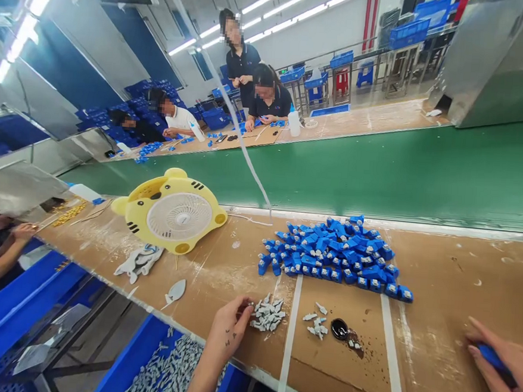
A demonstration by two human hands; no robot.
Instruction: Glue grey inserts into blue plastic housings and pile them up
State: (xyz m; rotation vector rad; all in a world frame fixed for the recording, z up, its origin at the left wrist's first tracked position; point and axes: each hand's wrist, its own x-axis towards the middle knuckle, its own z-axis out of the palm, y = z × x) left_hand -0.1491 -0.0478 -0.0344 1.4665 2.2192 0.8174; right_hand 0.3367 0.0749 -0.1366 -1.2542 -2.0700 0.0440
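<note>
My left hand (pixel 229 328) is at the left edge of a pile of small grey plastic parts (pixel 270 316), thumb and index finger close together at the tips. Whether a part is between those fingertips I cannot make out. At the far right, my right hand (pixel 507 368) is closed around a blue plastic piece (pixel 492 356), mostly hidden by the fingers. Between the hands lie a few loose grey parts (pixel 318 328) and a small round dish of dark liquid (pixel 339 328). Wet pale bits (pixel 355 344) sit in a dark spill beside it.
Blue plastic pieces (pixel 329 251) with pale ends are heaped behind the dish. A yellow fan (pixel 175 211), a crumpled glove (pixel 139 262) and a pale leaf-shaped object (pixel 176 290) lie leftward. Below is a blue bin (pixel 132 351) of grey parts. People work beyond the green conveyor (pixel 380 168).
</note>
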